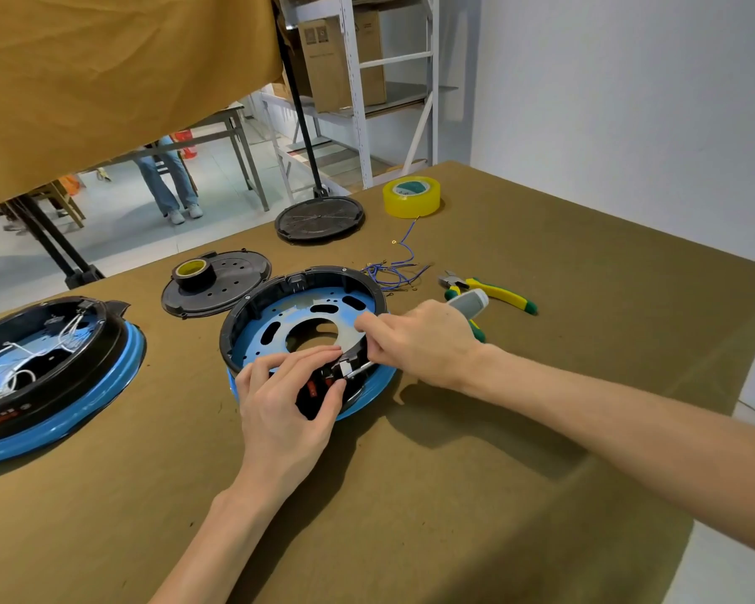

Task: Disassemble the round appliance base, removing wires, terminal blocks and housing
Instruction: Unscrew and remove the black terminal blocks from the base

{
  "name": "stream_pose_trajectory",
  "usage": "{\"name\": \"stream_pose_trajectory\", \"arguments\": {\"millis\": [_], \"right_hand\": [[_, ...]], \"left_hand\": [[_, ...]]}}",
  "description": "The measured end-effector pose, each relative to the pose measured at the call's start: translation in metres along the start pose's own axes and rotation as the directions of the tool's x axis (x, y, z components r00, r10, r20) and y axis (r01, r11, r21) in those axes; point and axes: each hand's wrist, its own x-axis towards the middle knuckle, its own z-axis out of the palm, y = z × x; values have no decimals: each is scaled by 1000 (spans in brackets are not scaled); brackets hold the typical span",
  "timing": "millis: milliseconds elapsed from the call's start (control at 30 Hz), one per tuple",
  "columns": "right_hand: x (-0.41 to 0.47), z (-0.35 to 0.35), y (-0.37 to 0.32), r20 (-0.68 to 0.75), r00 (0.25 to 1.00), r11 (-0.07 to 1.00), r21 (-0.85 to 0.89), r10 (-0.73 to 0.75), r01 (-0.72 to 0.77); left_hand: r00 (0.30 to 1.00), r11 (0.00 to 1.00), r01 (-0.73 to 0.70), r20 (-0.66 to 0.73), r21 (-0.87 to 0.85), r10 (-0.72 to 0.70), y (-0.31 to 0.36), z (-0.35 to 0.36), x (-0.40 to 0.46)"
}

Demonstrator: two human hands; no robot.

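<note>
Round appliance base (pixel 280 316) sits open side up; left hand (pixel 286 396) pinches the housing part at six o'clock (steadying it), while right hand (pixel 415 337) grips a screwdriver (pixel 469 303).

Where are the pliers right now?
In the head view the yellow-and-green pliers lie on the table, right of the round base, just beyond the right hand, near the loose blue wires.

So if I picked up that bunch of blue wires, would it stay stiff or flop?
Probably flop: the blue wires lie in thin, loose curls on the table. They look light, and being tangled together, they would likely lift as one clump.
</note>
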Motion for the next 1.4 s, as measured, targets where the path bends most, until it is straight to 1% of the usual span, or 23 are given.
{"name": "stream_pose_trajectory", "arguments": {"millis": [100, 200, 267, 333, 467, 567, 667, 867, 967, 1033, 1100, 1167, 1300, 1400], "right_hand": [[10, 0, 8, 8, 999, 999, -11, -44, 44], [19, 4, 14, 29, 989, 990, 30, -142, 141], [23, 5, 16, 34, 984, 984, 46, -173, 171], [23, 5, 14, 25, 988, 987, 56, -154, 153], [12, 4, 6, 14, 998, 995, 82, -53, 52], [7, -1, 1, 46, 999, 996, 92, -15, 10], [13, -10, 2, 83, 996, 998, 62, 13, -18], [28, -21, 9, 205, 979, 999, -35, 21, -14], [29, -22, 6, 166, 986, 997, -76, 14, -1], [23, -22, 1, 113, 993, 995, -101, 23, -12], [17, -21, -4, 96, 995, 990, -135, 40, -27], [17, -21, -4, 107, 993, 989, -146, 45, -29], [24, -27, -4, 187, 980, 991, -123, 72, -50], [30, -30, -1, 202, 978, 992, -128, 45, -19]], "left_hand": [[1000, 1000, 30, -8, -4, -30, 2, 0, 2], [1000, 1000, 21, 18, -2, -21, 1, -2, 2], [999, 1000, 17, 27, 0, -17, 0, -3, 2], [1000, 1000, 17, 23, 5, -17, 0, -4, 2], [1000, 1000, -13, 26, 19, 13, -4, -4, 1], [999, 999, -26, 38, 31, 25, -5, -6, 2], [999, 999, -28, 36, 20, 28, -5, -6, 3], [999, 1000, -23, 41, 4, 23, -5, -6, 2], [999, 1000, -22, 34, 1, 22, -5, -6, 3], [1000, 1000, -15, 25, -5, 15, -5, -5, 3], [1000, 1000, -3, 8, -16, 3, -3, -3, 2], [1000, 1000, 1, -4, -22, -1, -3, -2, 2], [1000, 1000, -5, -1, -21, 5, -4, -2, 2], [1000, 1000, -11, 4, -18, 11, -4, -3, 1]]}}
